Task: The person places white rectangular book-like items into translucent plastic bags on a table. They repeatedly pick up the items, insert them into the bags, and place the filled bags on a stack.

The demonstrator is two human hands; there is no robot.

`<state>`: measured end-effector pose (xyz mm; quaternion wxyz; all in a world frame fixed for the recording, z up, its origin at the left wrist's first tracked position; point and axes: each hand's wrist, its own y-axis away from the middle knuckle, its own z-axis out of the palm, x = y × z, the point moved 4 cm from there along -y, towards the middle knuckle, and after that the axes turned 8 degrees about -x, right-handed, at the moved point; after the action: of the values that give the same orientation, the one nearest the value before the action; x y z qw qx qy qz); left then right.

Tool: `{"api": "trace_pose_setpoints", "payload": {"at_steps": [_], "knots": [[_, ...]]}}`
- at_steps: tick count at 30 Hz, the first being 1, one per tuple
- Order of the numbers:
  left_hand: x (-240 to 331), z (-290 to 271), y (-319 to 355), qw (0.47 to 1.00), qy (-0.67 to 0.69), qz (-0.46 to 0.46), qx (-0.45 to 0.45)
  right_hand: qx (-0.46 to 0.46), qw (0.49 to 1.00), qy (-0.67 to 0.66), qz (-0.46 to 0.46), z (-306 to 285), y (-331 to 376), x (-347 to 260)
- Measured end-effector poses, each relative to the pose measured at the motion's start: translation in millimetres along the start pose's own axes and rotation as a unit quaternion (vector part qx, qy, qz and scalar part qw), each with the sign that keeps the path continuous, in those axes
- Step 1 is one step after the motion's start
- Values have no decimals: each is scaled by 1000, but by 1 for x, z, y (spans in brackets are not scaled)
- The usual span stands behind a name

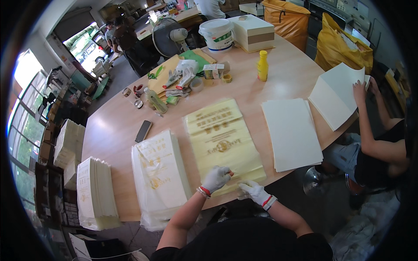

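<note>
Both gloved hands, left and right, pinch the near edge of a flat yellow printed plastic bag on the round wooden desk, beside the finished bag stack.

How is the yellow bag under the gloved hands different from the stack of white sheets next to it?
The yellow bag is pale yellow with gold print; the white sheets are plain, with no print on top. The bag lies as one thin layer, while the sheets form a thicker pile. The left hand and right hand touch the bag; no hand touches the sheets. Both lie flat on the table.
</note>
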<state>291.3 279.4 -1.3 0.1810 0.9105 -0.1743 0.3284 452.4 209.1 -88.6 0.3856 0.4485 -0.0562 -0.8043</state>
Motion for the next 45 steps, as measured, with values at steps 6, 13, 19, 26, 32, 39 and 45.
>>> {"api": "trace_pose_setpoints", "payload": {"at_steps": [6, 13, 19, 26, 32, 39, 45], "knots": [[-40, 12, -24, 987, 143, 50, 52, 131, 969, 170, -123, 21, -51, -39], [-68, -60, -58, 842, 526, -45, 112, 308, 569, 635, -421, 43, 11, -110], [55, -100, -36, 922, 380, 42, 60, 158, 811, 528, -196, 52, -103, -92], [60, -90, -7, 981, -35, 56, 180, 88, 770, 592, -220, -20, 6, -69], [84, -85, 41, 905, -104, 169, 377, 324, 536, 742, -239, -101, 84, -114], [102, 43, 19, 962, 227, 148, -40, 343, 593, 685, -248, -134, 83, -137], [79, 129, -25, 628, 737, -83, -235, 178, 526, 773, -306, 24, 150, -115]]}}
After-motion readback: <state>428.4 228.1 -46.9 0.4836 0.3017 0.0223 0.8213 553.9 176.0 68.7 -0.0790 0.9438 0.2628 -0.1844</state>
